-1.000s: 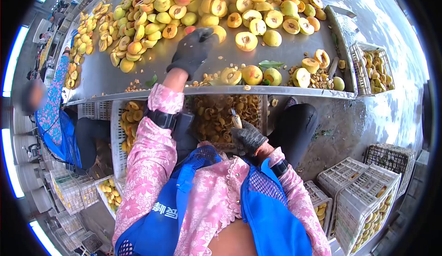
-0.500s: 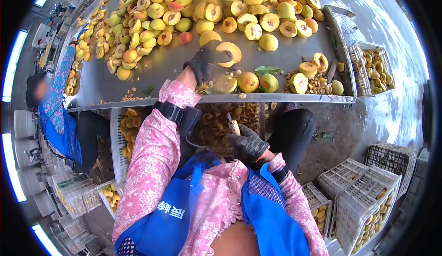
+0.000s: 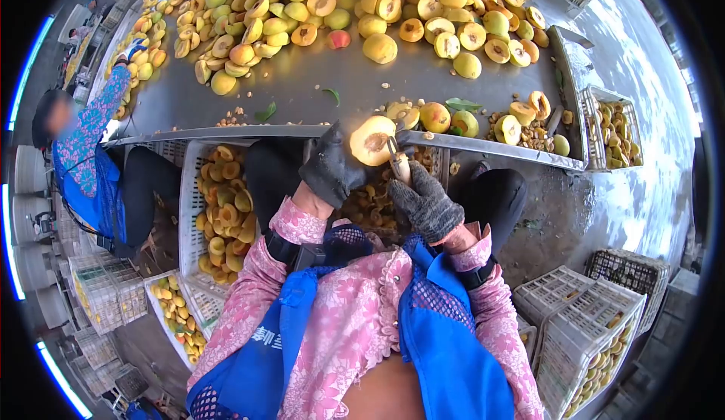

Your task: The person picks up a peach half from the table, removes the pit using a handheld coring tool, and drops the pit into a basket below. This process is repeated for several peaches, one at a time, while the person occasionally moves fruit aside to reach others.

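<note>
My left hand [image 3: 331, 169], in a dark glove, grips a halved yellow peach [image 3: 368, 139] by its side, with the brown pit cavity turned towards me. My right hand [image 3: 430, 207], in a grey knit glove, is wrapped around the pale handle of a pitting knife [image 3: 402, 169]. The metal tip meets the right edge of the cut face. Both hands are just in front of the metal table's edge [image 3: 498, 146]. Below them, a crate of peach pieces [image 3: 374, 205] is partly hidden by my hands.
A large heap of halved peaches [image 3: 287, 12] covers the far part of the table. Loose pits [image 3: 533, 134] lie near its right corner. Peach-filled crates [image 3: 225, 220] stand at my left, and more crates [image 3: 585, 337] at right. Another person [image 3: 91, 148] works at far left.
My left hand has picked up the halved peach from the table and brought it back towards me. My right hand has risen with the pitting knife to meet it. The view has shifted slightly.
</note>
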{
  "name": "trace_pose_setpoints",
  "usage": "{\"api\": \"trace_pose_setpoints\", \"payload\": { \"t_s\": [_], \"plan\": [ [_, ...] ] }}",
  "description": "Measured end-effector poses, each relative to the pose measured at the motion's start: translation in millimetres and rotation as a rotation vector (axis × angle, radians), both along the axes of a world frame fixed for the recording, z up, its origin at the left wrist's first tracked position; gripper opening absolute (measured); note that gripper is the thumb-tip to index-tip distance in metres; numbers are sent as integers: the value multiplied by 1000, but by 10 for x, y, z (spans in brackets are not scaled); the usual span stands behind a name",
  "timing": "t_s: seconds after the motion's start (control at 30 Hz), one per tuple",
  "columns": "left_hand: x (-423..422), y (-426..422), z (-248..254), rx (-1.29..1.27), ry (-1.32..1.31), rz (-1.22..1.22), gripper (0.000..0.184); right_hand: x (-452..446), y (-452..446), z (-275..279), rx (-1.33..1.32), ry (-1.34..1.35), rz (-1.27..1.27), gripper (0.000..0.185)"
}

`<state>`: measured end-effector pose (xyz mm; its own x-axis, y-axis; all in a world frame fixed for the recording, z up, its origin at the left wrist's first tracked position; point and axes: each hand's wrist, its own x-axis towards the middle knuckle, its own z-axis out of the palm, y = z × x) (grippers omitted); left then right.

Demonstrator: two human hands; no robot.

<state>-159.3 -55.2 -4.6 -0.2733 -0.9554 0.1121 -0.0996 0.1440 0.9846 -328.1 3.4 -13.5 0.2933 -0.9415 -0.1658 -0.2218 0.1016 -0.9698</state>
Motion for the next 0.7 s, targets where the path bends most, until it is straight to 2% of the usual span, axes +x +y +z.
{"api": "trace_pose_setpoints", "payload": {
  "t_s": [0.1, 0.2, 0.3, 0.4, 0.47, 0.53, 0.6, 0.7],
  "plan": [
    [-10, 24, 31, -87, -30, 11, 37, 51, 32, 31, -75, 75, -2, 27],
    [-8, 50, 194, -273, -299, -30, 37, 85, 47, 71, -34, 96, -18, 25],
    [-34, 44, 33, -356, -214, -18, 35, 136, 65, -33, -72, 159, -45, 21],
    [-137, 143, -88, 293, 726, 17, 33, 185, 52, -161, -76, 166, -40, 19],
    [-160, 159, -52, 253, 585, 77, 34, 205, 41, -83, -61, 276, -37, 20],
    [-195, 175, -26, 239, 576, 110, 36, 244, 43, -48, -111, 332, -37, 20],
    [-245, 179, -25, 246, 699, 116, 38, 275, 42, -55, -230, 335, -41, 21],
    [-262, 169, -171, 517, 1141, 114, 37, 320, 19, -38, -177, 370, -9, 23]
  ]
}}
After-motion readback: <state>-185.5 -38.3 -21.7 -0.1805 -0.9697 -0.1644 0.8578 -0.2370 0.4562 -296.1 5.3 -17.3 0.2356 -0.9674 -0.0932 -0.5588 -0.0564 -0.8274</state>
